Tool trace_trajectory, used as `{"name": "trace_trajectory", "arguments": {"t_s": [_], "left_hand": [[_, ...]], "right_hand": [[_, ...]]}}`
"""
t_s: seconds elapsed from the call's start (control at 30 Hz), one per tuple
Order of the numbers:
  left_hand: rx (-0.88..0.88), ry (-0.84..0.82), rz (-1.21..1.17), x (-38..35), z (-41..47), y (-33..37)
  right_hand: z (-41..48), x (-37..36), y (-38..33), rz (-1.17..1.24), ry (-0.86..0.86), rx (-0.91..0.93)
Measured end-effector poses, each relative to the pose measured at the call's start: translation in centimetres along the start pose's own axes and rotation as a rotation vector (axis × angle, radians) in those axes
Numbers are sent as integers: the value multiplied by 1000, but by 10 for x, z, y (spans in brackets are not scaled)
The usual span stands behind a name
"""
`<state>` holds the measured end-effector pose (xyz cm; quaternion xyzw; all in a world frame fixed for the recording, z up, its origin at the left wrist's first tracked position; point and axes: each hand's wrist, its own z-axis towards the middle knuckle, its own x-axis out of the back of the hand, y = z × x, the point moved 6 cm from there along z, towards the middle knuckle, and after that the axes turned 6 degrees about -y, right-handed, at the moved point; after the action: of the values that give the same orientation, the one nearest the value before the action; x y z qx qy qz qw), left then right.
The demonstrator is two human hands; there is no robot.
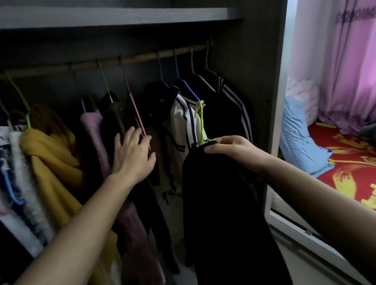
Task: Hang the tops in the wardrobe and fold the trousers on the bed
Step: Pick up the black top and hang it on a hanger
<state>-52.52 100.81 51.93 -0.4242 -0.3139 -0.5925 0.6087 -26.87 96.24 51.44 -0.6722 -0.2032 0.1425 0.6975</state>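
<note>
A black top hangs from a lime-green hanger, and my right hand grips it at the collar, well below the wooden rail. The hanger's hook points up in front of the white striped top. My left hand reaches into the wardrobe with spread fingers pressing against the dark clothes beside a pink hanger. A gap shows in the hanging clothes between my two hands.
Several garments fill the rail: a yellow one at left, a mauve one, dark striped jackets at right. A shelf sits above. At right lie the bed with a red cover, a blue pillow and pink curtains.
</note>
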Motion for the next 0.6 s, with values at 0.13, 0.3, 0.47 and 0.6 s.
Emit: {"name": "trace_trajectory", "arguments": {"t_s": [0.13, 0.3, 0.47, 0.6], "left_hand": [[31, 84, -116, 10, 10, -19], [105, 215, -152, 34, 44, -48], [188, 188, -31, 55, 96, -76], [262, 189, 84, 72, 143, -93]], "right_hand": [[37, -13, -17, 41, -19, 100], [104, -13, -40, 60, -2, 207], [182, -10, -83, 60, -5, 392], [243, -7, -114, -3, 2, 459]]}}
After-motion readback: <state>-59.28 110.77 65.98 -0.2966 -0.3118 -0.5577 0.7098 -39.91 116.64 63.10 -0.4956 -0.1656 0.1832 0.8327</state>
